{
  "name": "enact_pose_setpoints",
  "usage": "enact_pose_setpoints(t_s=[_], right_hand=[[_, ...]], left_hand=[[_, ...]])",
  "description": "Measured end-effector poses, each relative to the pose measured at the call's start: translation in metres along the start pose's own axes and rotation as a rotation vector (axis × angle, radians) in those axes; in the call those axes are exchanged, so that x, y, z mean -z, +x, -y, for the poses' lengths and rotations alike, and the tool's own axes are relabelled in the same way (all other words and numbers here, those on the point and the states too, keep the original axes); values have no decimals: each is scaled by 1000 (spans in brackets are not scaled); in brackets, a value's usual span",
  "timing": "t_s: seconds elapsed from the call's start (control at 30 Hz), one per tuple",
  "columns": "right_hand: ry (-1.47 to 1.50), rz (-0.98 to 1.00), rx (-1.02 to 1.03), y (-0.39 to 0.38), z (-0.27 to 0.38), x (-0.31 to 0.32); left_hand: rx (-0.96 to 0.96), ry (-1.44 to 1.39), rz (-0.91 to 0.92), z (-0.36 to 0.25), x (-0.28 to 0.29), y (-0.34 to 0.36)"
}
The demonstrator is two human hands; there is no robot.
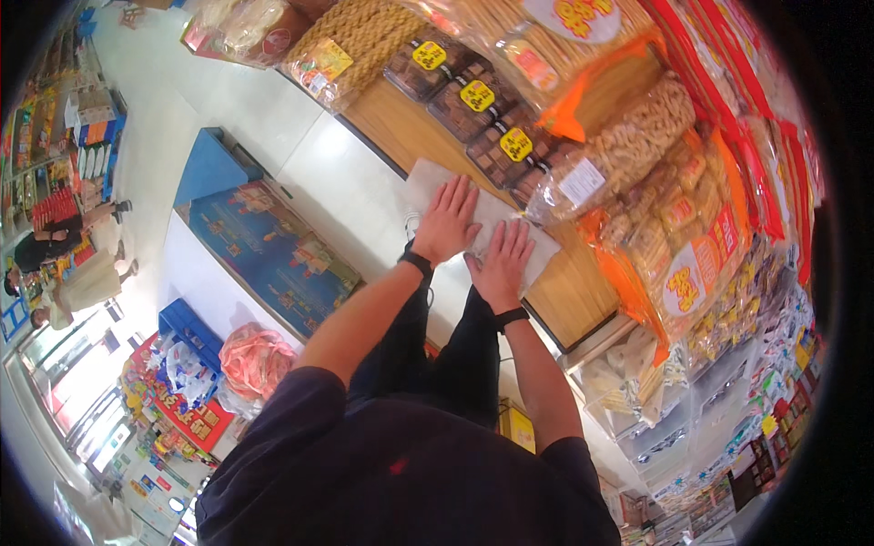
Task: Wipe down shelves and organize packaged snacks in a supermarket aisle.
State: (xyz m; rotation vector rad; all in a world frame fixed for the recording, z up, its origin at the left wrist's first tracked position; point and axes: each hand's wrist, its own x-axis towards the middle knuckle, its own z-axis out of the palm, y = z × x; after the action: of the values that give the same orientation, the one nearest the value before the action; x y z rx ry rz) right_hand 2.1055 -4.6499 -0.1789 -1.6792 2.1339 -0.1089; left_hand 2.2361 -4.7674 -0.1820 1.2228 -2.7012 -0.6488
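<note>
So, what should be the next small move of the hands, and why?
Probably slide the pale cloth slightly toward the bare wooden tabletop beyond the right hand: that hand and the left hand both lie flat on the cloth.

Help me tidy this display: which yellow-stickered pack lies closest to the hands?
The lowest yellow-stickered pack; the middle pack and top pack lie farther up the picture.

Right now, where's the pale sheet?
Head view, above and right of centre: pale sheet under left hand and right hand, on the wooden tabletop, beside bagged snacks.
</note>
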Motion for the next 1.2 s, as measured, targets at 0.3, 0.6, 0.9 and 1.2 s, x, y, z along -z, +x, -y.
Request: enact_pose_setpoints(t_s=[0.3, 0.6, 0.9, 1.2], right_hand=[[107, -87, 113, 138, 130, -14], [43, -31, 143, 174, 155, -5], [-108, -38, 8, 105, 108, -22], [-186, 33, -46, -20, -14, -27]], left_hand=[[147, 223, -153, 144, 59, 51], [212, 200, -178, 164, 64, 56], [119, 162, -54, 101, 36, 33], [45, 95, 138, -28, -23, -19]])
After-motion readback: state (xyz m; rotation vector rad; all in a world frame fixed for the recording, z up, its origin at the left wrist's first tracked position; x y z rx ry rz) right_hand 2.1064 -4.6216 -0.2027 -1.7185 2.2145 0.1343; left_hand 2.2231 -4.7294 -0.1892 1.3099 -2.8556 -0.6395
